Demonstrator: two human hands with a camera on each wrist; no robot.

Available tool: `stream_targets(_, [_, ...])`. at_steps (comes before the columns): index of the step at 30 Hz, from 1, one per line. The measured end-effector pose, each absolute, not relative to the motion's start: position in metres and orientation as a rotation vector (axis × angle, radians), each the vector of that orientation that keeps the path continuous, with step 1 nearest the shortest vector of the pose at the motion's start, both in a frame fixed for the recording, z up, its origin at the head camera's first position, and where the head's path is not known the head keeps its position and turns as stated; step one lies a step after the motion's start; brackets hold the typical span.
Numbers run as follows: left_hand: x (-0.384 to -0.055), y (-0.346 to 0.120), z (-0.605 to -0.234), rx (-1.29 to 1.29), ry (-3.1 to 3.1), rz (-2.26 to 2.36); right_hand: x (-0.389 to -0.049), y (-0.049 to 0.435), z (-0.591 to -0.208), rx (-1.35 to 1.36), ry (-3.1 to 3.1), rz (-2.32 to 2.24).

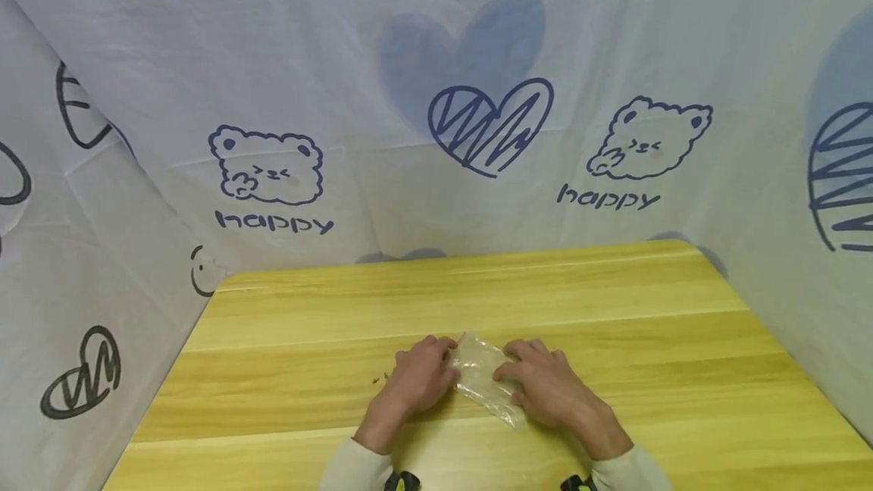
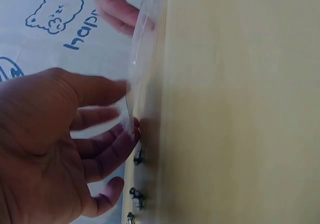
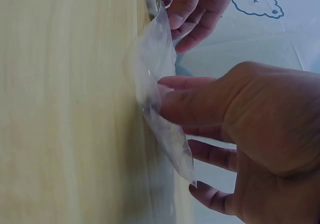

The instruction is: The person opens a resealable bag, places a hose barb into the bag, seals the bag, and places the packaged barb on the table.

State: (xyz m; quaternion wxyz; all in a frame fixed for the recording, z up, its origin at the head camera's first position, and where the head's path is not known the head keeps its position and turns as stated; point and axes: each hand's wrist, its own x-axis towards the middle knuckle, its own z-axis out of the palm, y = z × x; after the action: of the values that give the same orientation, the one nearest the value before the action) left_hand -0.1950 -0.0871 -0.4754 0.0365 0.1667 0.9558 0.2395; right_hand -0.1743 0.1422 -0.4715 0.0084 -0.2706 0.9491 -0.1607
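Note:
A clear plastic bag [image 1: 480,373] lies slanted just above or on the wooden table, between the two hands. My left hand [image 1: 424,376] pinches its left edge; in the left wrist view the thumb is at the film [image 2: 142,58] with the fingers curled behind. On the right side, my right hand [image 1: 549,385] holds the bag between thumb and fingers, the thumb lying over the film [image 3: 155,48] in the right wrist view. Small dark metallic pieces [image 2: 137,198] lie on the table beside the left hand, their exact kind too small to tell.
The yellow wood-grain table [image 1: 286,324] extends around both hands. White cloth [image 1: 382,195] printed with hearts and bear faces hangs behind it and along both sides.

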Motion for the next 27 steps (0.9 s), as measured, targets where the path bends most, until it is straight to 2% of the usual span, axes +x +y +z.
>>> stream_targets(5, [-0.195, -0.083, -0.479, 0.409, 2.929, 0.815, -0.174, 0.141, -0.472, -0.885, 3.000, -0.496])
stream_targets(19, [-0.196, -0.079, -0.474, 0.381, 2.815, 1.057, -0.180, 0.147, -0.474, -1.049, 2.968, -0.571])
stream_targets(27, [-0.198, -0.081, -0.469, 0.282, 2.725, 1.176, -0.183, 0.148, -0.474, -1.009, 2.932, -0.579])
